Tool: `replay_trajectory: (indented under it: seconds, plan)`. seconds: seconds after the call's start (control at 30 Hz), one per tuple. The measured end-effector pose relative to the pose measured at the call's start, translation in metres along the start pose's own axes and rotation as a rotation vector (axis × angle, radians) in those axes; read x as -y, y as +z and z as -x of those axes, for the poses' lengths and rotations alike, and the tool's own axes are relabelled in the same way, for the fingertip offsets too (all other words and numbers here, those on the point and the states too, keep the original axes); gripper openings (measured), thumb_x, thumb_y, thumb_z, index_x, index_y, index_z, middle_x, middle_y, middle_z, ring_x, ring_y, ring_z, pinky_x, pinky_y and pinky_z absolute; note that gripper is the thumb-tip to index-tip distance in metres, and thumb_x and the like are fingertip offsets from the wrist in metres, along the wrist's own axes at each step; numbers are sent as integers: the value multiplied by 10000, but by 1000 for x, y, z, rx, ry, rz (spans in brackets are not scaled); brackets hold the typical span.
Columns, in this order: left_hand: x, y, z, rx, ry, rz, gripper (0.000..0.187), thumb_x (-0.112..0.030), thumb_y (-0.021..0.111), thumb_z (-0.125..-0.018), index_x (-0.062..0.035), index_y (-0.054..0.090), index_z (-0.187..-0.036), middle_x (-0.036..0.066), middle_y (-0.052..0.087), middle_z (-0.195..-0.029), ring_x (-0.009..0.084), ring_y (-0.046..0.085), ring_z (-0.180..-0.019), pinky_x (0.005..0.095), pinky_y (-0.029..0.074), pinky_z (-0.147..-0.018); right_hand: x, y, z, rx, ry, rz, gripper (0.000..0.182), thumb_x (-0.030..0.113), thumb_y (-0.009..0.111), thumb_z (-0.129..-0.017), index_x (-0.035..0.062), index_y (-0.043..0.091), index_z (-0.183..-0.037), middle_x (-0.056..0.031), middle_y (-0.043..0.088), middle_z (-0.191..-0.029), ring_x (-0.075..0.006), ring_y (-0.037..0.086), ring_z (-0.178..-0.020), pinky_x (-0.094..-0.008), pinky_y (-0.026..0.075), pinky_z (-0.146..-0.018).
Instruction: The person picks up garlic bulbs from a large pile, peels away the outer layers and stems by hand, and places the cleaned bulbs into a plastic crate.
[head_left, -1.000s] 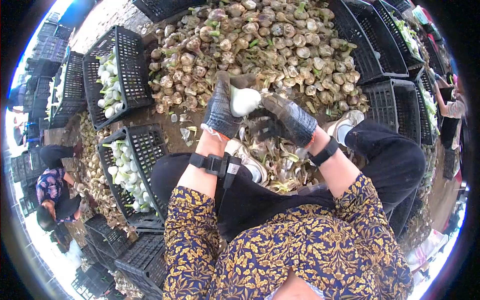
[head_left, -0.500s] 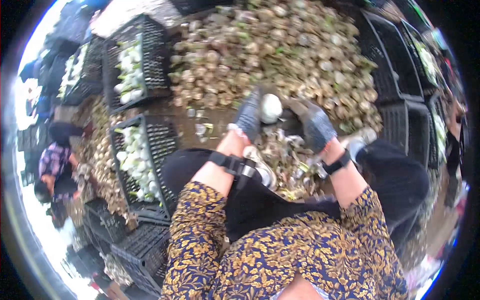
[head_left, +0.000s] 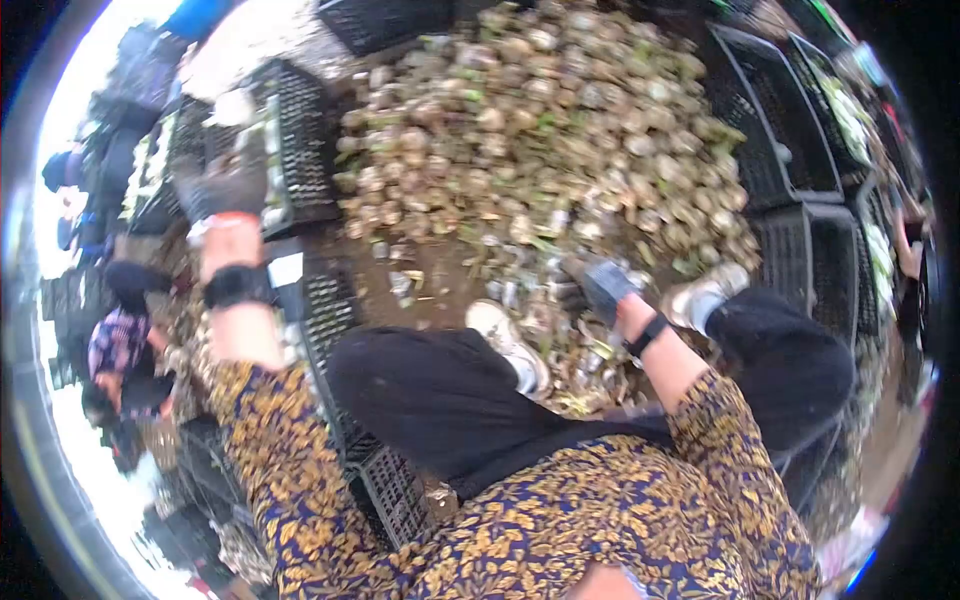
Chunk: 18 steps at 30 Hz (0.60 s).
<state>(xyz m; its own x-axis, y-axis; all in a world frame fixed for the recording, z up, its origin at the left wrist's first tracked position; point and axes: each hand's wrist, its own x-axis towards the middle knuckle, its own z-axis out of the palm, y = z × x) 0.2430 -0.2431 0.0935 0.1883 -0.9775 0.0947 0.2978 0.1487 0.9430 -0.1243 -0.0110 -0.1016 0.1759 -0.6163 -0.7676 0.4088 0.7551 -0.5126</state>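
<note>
My left hand (head_left: 222, 182), in a dark glove, reaches out over the upper black crate (head_left: 300, 140) at the left. A white peeled bulb (head_left: 234, 107) shows at its fingertips, blurred by motion. My right hand (head_left: 600, 285), in a grey glove, hangs low over the husks (head_left: 560, 350) between my feet, at the near edge of the pile of brown bulbs (head_left: 540, 120). Its fingers point left and are partly blurred; whether they hold anything is hidden.
Another black crate (head_left: 335, 330) stands beside my left knee. Black crates (head_left: 812, 255) are stacked at the right. A person (head_left: 120, 345) sits at the far left. My shoes (head_left: 500, 335) rest among the husks.
My left hand has moved from the middle to the upper left with the white bulb, out over the crate. My right hand has shifted slightly left and down.
</note>
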Motion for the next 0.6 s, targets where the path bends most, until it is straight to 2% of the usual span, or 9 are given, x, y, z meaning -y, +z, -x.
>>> replay_trajectory:
  seconds: [0.03,0.1,0.13,0.17,0.23,0.27,0.43,0.53,0.6]
  plan:
    - [-14,23,20,-333,-321,496,426,-408,380,-872,-7,433,-1006,168,477,-1068,313,486,-958,447,438,-841,8,1,1,3,-52,24,277,350,522,-840,75,548,-858,-34,572,-659,-148,553,-568,-290,453,-494]
    - [24,10,39,300,-385,901,458,-426,370,-870,12,432,-985,183,502,-980,311,506,-898,446,488,-766,8,-16,-16,-169,-91,3,282,319,535,-825,64,539,-946,-53,578,-796,-157,553,-581,-296,477,-518]
    - [54,-6,37,34,-816,1271,424,-414,369,-875,-6,459,-941,176,521,-914,284,519,-811,409,506,-692,9,-32,-25,-177,-152,43,288,290,543,-816,51,534,-977,-59,572,-857,-169,561,-610,-302,488,-524]
    - [65,40,80,84,-544,619,286,-238,350,-898,-61,475,-1086,90,545,-979,173,508,-974,417,395,-861,15,-47,-25,-146,-223,73,290,268,551,-807,40,532,-985,-60,578,-839,-178,569,-653,-304,488,-522]
    - [93,86,135,2,-630,602,336,-377,449,-860,-53,508,-926,98,530,-845,239,519,-725,380,481,-690,17,-98,-67,-296,-317,316,319,246,558,-800,15,528,-1018,-76,593,-843,-180,574,-685,-313,479,-539]
    - [76,139,162,-249,-816,449,308,-373,500,-832,-69,525,-865,82,527,-818,234,525,-723,378,481,-690,19,-134,-93,-473,-404,542,350,252,570,-788,8,525,-1035,-92,599,-846,-180,573,-683,-312,474,-555]
    - [153,155,214,47,-1072,298,244,-332,499,-844,-92,519,-885,51,566,-790,170,557,-705,293,493,-638,108,-129,-47,-1124,-363,1090,511,264,612,-698,75,479,-1155,-200,516,-1117,-313,493,-1045,-366,398,-876]
    - [204,134,227,159,-1060,362,268,-323,475,-864,-84,531,-972,72,579,-908,222,570,-837,312,495,-660,136,-166,-73,-1170,-231,1504,551,235,580,-701,130,429,-1220,-185,426,-1227,-339,383,-1149,-384,330,-958]
    - [192,147,225,118,-1070,269,272,-313,468,-869,-84,523,-1004,75,579,-920,222,570,-838,312,492,-668,146,-181,-88,-1180,-158,1454,517,195,562,-699,118,451,-1198,-188,456,-1190,-350,426,-1103,-403,364,-920]
